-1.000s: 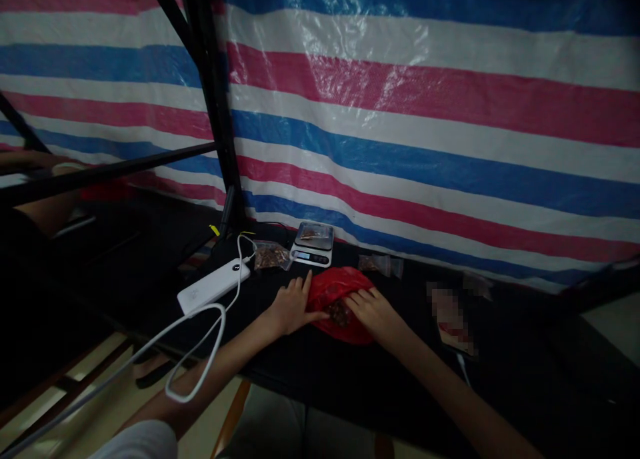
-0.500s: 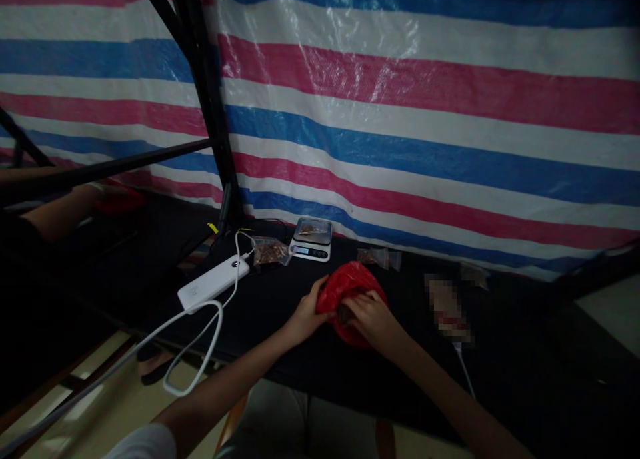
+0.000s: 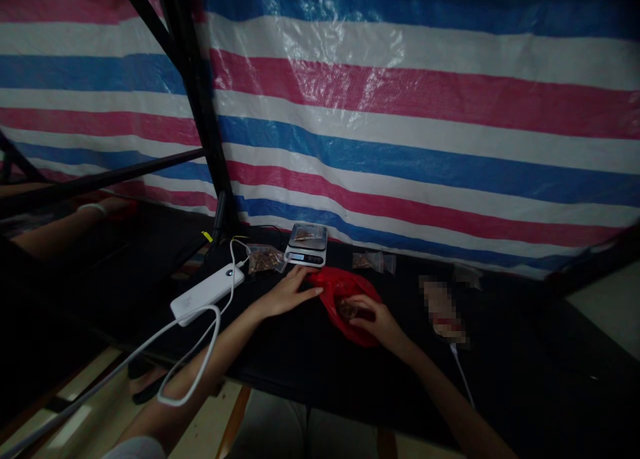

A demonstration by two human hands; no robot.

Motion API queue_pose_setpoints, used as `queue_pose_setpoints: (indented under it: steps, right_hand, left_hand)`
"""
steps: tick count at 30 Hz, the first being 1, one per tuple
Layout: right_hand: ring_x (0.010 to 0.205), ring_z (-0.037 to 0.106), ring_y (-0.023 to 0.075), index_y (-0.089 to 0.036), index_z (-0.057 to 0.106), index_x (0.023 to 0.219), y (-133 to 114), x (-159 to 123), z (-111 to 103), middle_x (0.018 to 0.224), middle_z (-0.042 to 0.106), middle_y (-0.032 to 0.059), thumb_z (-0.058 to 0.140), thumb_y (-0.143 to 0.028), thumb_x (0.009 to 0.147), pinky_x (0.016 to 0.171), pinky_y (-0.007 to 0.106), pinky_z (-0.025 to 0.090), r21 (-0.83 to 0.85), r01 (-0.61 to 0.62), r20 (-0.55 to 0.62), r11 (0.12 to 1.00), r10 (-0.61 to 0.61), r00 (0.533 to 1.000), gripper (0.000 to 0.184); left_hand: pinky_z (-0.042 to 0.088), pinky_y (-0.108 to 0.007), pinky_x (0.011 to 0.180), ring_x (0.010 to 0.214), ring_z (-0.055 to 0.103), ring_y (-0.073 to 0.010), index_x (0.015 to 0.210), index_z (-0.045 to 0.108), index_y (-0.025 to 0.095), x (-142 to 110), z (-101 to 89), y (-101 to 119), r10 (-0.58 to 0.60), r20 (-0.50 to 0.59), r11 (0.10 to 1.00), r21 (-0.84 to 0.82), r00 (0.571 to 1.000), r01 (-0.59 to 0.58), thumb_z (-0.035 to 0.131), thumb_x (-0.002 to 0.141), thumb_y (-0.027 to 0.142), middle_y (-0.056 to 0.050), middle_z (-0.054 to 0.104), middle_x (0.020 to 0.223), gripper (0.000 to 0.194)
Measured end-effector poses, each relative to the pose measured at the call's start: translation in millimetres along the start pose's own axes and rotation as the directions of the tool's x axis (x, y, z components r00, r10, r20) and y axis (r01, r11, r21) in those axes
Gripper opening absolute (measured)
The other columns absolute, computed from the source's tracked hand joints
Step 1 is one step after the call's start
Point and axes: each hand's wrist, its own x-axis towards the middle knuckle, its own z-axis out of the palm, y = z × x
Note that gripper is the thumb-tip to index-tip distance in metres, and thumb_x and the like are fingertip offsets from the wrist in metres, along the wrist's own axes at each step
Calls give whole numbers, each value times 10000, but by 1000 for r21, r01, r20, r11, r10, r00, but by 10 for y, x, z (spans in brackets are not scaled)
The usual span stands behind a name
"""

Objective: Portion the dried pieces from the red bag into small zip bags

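A red plastic bag (image 3: 361, 286) lies with its mouth open on the black tabletop. Small brown pieces (image 3: 345, 308) show darkly inside it. My right hand (image 3: 375, 319) reaches into the mouth, fingers and thumb curled at the pieces; what lies between them is too dark to make out. At the bag's left edge, my left hand (image 3: 289, 292) is spread, thumb apart, its fingertips near the front of a small digital scale (image 3: 307, 244). On the scale's plate rests a small clear bag (image 3: 307, 234) with brown contents.
Left of the scale is a clear zip bag (image 3: 266, 259) of brown pieces; another zip bag (image 3: 369, 262) lies behind the red bag. A white power bank (image 3: 207, 294) trails a looping cable. A blurred-out object (image 3: 444, 309) lies right. Another person's arm (image 3: 65, 229) shows left.
My left hand has let go of the red bag and moved left, toward the scale, its fingers spreading. The bag's mouth sits wider and lower. My right hand stays in it.
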Motion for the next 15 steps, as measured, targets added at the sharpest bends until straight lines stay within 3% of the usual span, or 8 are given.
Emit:
queue_pose_setpoints:
  steps: [3, 7, 11, 15]
  right_hand:
    - [1002, 579, 211, -191, 570, 996, -69, 27, -58, 1055, 640, 63, 686, -258, 649, 917, 380, 409, 38, 27, 15, 999, -28, 1000, 373]
    - [1013, 570, 201, -197, 569, 1015, -173, 96, -148, 1067, 633, 62, 677, -258, 672, 933, 376, 397, 44, 63, 8, 997, -64, 998, 364]
    - [1015, 568, 200, -198, 559, 1018, -247, 161, -272, 1068, 629, 65, 661, -267, 692, 931, 375, 403, 58, 99, -22, 993, -98, 995, 349]
    - [1007, 574, 212, -196, 553, 1023, -261, 229, -416, 1069, 629, 74, 665, -288, 685, 935, 391, 401, 13, 108, -67, 994, -107, 992, 368]
  left_hand:
    - [303, -359, 1003, 1131, 419, -197, 1185, 442, 226, 207, -243, -110, 61, -48, 990, 127, 997, -54, 438, 822, 457, -62, 448, 1175, 430]
    - [305, -376, 996, 1146, 407, -228, 1163, 464, 170, 767, -455, -402, 165, -123, 933, 343, 979, -114, 513, 782, 429, -109, 434, 1198, 463]
    - [327, -361, 970, 1155, 416, -256, 1204, 430, 118, 1336, -506, -726, 123, 30, 905, 407, 992, -124, 640, 667, 438, -156, 437, 1241, 661]
    - [325, -341, 960, 1159, 424, -280, 1181, 465, 108, 1631, -430, -895, 21, 124, 917, 393, 992, -69, 707, 583, 415, -165, 468, 1255, 715]
